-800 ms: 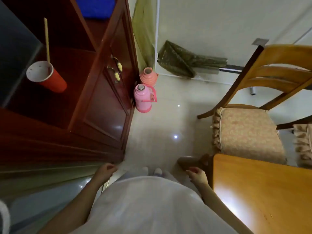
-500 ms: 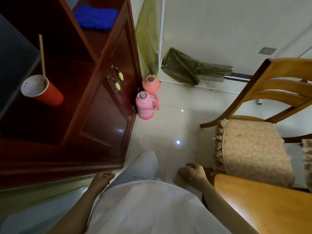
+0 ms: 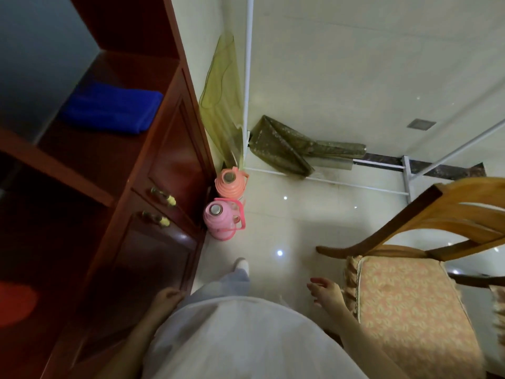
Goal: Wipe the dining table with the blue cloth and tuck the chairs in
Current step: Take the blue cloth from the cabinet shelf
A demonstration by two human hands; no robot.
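A folded blue cloth (image 3: 112, 110) lies on an open shelf of the dark red wooden cabinet (image 3: 153, 203), up and to the left of me. My left hand (image 3: 168, 296) hangs at my side beside the cabinet's lower door, fingers curled, holding nothing. My right hand (image 3: 326, 292) hangs low with its fingers apart, just left of the cushion edge of a wooden chair (image 3: 404, 305). The dining table is out of view.
Two thermos flasks, one pink (image 3: 221, 221) and one orange (image 3: 231, 183), stand on the floor at the cabinet's corner. Olive curtains (image 3: 284, 149) drape over a white door frame. A red cup (image 3: 15, 303) sits blurred on a lower shelf. My foot (image 3: 241, 265) steps on pale tile.
I have walked forward towards the cabinet and the view has tilted up. The blue cloth is now larger and lower in the frame. The table has left the view. My right hand has opened.
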